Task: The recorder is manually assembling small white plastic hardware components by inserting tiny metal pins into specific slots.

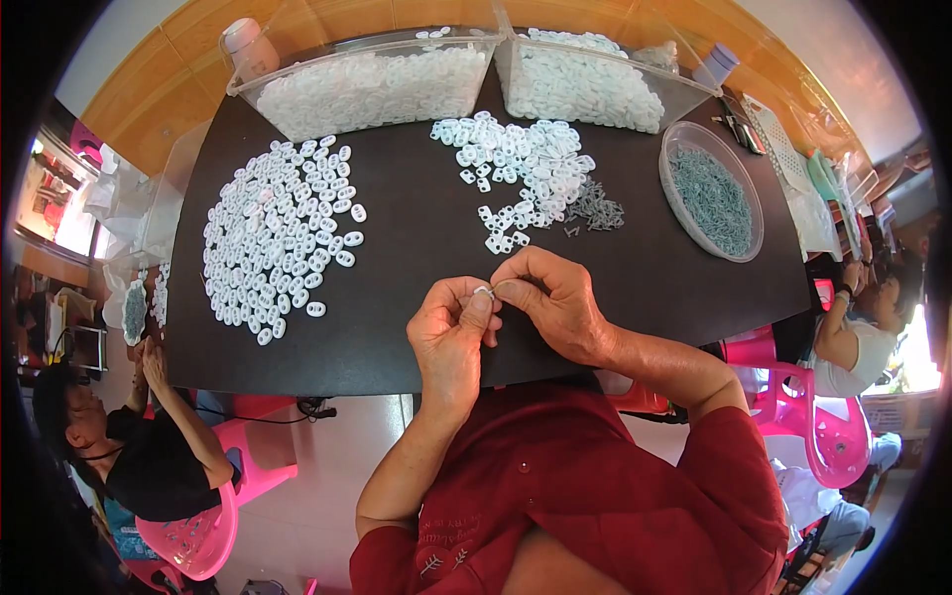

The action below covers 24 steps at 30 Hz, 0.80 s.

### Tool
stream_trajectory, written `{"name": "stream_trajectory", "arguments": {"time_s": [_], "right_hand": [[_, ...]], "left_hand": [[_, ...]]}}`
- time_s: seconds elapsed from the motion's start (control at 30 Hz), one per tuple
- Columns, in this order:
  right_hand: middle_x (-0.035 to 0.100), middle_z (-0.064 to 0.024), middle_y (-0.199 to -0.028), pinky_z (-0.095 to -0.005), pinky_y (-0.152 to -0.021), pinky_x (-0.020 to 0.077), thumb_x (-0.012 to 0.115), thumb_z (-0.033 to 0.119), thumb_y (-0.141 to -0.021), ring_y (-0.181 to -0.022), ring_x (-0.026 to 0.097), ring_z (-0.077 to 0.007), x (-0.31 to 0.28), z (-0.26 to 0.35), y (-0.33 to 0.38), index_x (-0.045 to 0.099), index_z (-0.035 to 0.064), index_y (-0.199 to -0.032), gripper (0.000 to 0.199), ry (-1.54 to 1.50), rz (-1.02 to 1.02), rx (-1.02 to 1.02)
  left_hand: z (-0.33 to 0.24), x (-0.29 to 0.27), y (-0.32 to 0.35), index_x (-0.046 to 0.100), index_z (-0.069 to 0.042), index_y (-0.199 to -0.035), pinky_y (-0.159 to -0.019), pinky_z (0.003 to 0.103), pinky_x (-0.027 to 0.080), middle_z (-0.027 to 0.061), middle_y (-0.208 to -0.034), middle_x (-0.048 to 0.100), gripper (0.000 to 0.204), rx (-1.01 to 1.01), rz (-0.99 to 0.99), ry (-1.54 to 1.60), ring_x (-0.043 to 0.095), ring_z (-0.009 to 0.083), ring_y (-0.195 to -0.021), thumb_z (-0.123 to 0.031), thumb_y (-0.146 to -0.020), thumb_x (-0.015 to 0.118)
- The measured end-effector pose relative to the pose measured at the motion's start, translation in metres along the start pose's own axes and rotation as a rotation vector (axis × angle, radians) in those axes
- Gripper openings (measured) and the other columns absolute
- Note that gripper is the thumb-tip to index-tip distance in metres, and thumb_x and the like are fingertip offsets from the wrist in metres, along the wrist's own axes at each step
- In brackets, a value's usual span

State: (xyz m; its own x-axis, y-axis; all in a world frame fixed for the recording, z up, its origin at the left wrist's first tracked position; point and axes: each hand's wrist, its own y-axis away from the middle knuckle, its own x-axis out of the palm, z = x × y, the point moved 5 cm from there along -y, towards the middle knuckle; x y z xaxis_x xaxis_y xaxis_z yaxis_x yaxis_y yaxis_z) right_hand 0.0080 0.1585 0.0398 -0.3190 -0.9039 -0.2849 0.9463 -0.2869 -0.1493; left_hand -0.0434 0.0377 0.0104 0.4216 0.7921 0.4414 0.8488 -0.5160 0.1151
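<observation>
You have a small white ring (484, 291) pinched between the fingertips of both hands, just above the near edge of the black table (416, 248). It sits at the very meeting point of your thumbs and forefingers, so neither hand is nearer; your left hand (451, 332) grips it from below and the left, your right hand (555, 297) closes on it from the right. Only a sliver of the ring shows, pale and glossy; its long axis cannot be told. Whether your right fingers also hold a metal piece is too small to tell.

Straight beyond the ring lies a loose heap of white rings (521, 169), with a small pile of grey clips (595, 208) touching its right side. Farther right of the ring stands a round clear tub (684, 149) of grey clips. Left of the ring spreads a wide patch of rings (283, 238) laid flat. At the far edge stand two clear bins (496, 59) filled with white parts.
</observation>
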Motion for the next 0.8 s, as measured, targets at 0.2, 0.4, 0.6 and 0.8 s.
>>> {"name": "stream_trajectory", "arguments": {"time_s": [0.2, 0.4, 0.6, 0.8], "right_hand": [[0.057, -0.0096, -0.075, -0.0309, -0.059, 0.0464, 0.061, -0.001, -0.08, -0.067, 0.058, -0.0208, 0.0012, 0.0063, 0.0018, 0.058, 0.0005, -0.081, 0.003, 0.151, -0.118, -0.216], [0.055, -0.0069, -0.076, -0.0275, -0.058, 0.0433, 0.06, 0.0, -0.082, -0.066, 0.054, -0.0151, 0.0014, 0.0078, 0.0003, 0.06, 0.0003, -0.083, 0.002, 0.181, -0.08, -0.28], [0.053, -0.0094, -0.072, -0.0361, -0.058, 0.044, 0.057, 0.0, -0.079, -0.065, 0.053, -0.0255, 0.0066, 0.0059, -0.0019, 0.056, 0.002, -0.077, 0.003, 0.197, -0.132, -0.298], [0.052, -0.0088, -0.072, -0.0352, -0.06, 0.0433, 0.056, 0.002, -0.079, -0.067, 0.052, -0.0247, 0.008, 0.0051, -0.0028, 0.056, 0.002, -0.078, 0.002, 0.241, -0.123, -0.353]], "left_hand": [[0.003, 0.0002, 0.0017, 0.058, 0.001, -0.087, -0.048, 0.02, 0.043, 0.0042, -0.073, 0.059, 0.009, 0.058, -0.04, -0.033, 0.052, 0.0086, -0.059, -0.007, -0.088, 0.06], [-0.0021, 0.0015, 0.0073, 0.059, 0.002, -0.088, -0.048, 0.018, 0.042, 0.0028, -0.072, 0.058, 0.01, 0.185, -0.058, -0.116, 0.051, 0.0064, -0.058, -0.008, -0.088, 0.061], [0.0024, 0.0029, 0.0076, 0.059, 0.002, -0.088, -0.048, 0.019, 0.042, 0.003, -0.071, 0.058, 0.011, 0.242, -0.096, -0.073, 0.05, 0.0062, -0.056, -0.008, -0.089, 0.06], [0.0053, 0.0025, 0.0079, 0.059, 0.001, -0.089, -0.05, 0.017, 0.042, 0.0005, -0.073, 0.056, 0.01, 0.284, -0.102, -0.125, 0.05, 0.0038, -0.059, -0.009, -0.09, 0.058]]}}
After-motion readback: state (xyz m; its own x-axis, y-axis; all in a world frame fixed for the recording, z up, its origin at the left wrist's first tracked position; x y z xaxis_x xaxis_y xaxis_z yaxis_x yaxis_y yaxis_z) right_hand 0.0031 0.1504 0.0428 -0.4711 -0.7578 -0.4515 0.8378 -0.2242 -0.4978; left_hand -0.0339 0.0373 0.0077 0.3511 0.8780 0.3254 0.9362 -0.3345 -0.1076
